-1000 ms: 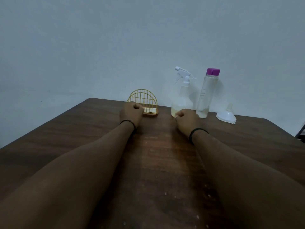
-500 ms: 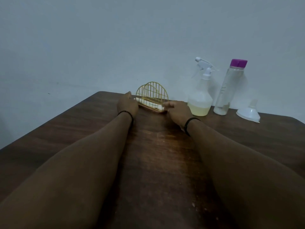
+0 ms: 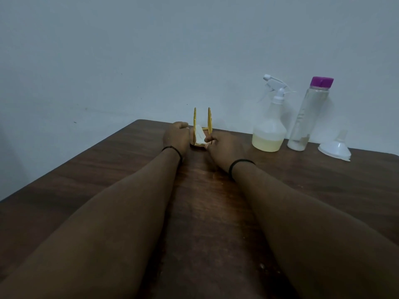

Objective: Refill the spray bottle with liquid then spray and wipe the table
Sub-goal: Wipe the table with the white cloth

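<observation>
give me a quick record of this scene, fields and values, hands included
left hand: beside the holder, touching its left side
right hand: pinching the napkin
napkin holder: gold wire, seen end-on, upright
napkin: white, inside holder
spray bottle: head on, yellowish liquid low
clear bottle: purple cap on, nearly empty
funnel: white, spout up, far right
table: dark wood

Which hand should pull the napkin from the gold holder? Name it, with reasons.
Right. The right hand already has its fingertips at the white napkin, while the left hand rests against the holder, steadying it.
</observation>
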